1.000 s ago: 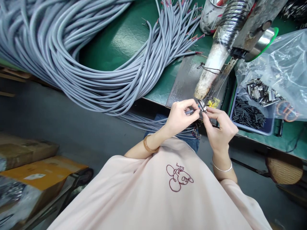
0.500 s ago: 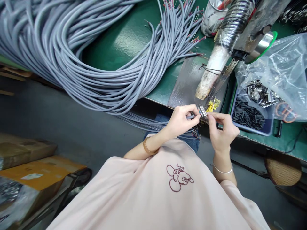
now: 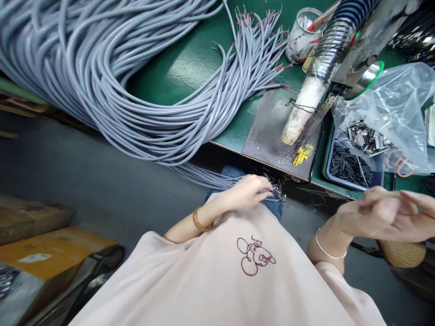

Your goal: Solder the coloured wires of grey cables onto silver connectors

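Note:
Low over my lap, my left hand [image 3: 250,191] has its fingers curled together beside several cable ends with metal connectors [image 3: 279,194]; what lies between the fingers is too small to make out. My right hand [image 3: 390,213], blurred, is off to the right, just in front of the blue tray [image 3: 379,180]. Its fingers are stretched out and partly apart, and nothing shows in them. Black sleeves [image 3: 348,166] and metal connectors [image 3: 369,138] fill the tray. Yellow pieces [image 3: 302,155] lie on the grey plate [image 3: 267,131].
A thick bundle of grey cables [image 3: 163,122] covers the left of the green table [image 3: 190,59]. A taped hose [image 3: 304,102] and a metal arm reach over the plate. Behind stands a jar [image 3: 302,38]; a plastic bag [image 3: 404,99] lies at the right. A stool [image 3: 403,252] is below.
My left hand has moved down from the plate's edge to my lap. My right hand has left it and swung right, its pinch opened. The connector between them has left the plate's edge.

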Demonstrator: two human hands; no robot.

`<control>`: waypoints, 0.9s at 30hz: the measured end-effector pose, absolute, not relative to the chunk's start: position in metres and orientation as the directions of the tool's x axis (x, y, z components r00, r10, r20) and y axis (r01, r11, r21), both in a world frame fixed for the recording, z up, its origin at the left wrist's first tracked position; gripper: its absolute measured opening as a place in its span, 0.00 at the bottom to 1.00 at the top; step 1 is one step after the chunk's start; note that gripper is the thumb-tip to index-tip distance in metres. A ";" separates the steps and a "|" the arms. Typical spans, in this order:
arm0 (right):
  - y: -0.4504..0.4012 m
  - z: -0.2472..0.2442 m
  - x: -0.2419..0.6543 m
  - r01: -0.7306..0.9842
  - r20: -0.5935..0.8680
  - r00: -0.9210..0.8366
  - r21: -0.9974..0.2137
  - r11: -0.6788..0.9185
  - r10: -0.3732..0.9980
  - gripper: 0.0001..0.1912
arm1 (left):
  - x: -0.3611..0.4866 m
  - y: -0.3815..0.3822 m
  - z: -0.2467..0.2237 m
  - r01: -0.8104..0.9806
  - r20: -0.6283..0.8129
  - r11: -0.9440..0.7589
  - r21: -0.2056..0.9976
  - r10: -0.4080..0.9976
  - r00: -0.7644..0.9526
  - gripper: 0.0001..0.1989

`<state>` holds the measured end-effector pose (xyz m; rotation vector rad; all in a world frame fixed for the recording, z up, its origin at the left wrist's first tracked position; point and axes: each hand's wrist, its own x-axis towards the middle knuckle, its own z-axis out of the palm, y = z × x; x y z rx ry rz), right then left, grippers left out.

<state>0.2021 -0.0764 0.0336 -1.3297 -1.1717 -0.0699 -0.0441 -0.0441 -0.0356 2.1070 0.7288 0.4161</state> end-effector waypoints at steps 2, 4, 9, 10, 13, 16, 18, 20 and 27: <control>-0.074 0.036 0.190 0.668 0.788 0.388 -0.598 0.444 0.477 0.13 | -0.055 -0.019 -0.016 0.328 0.182 -0.437 0.838 0.789 0.587 0.10; -0.071 0.036 0.178 0.678 0.664 0.314 -0.657 0.330 0.678 0.13 | -0.070 0.015 0.002 0.470 0.340 -0.449 0.760 0.891 0.301 0.10; -0.078 0.039 0.177 0.780 0.452 0.042 -0.572 0.254 0.891 0.03 | -0.101 0.096 0.011 0.753 0.440 -0.292 0.590 0.898 0.004 0.13; -0.082 0.041 0.181 0.786 0.460 0.006 -0.551 0.281 0.888 0.04 | -0.104 0.104 0.007 0.748 0.423 -0.295 0.595 0.906 0.021 0.12; -0.094 0.048 0.197 0.840 0.470 -0.045 -0.460 0.288 0.882 0.06 | -0.108 0.112 -0.002 0.736 0.404 -0.325 0.594 0.911 0.076 0.09; -0.093 0.054 0.220 0.931 0.389 -0.016 -0.331 0.156 0.921 0.06 | -0.116 0.107 -0.002 0.757 0.408 -0.313 0.573 0.910 0.067 0.09; -0.084 0.053 0.242 0.983 0.309 0.081 -0.182 -0.025 0.948 0.06 | -0.123 0.101 0.001 0.777 0.399 -0.284 0.563 0.916 0.046 0.11; -0.067 0.048 0.267 0.984 0.284 0.172 -0.001 -0.179 0.943 0.06 | -0.131 0.091 0.003 0.774 0.398 -0.265 0.575 0.917 0.019 0.14; -0.001 0.023 0.330 0.937 0.363 0.349 -0.145 -0.318 0.864 0.08 | -0.131 0.033 -0.002 0.126 0.344 -0.325 0.937 0.921 -0.185 0.30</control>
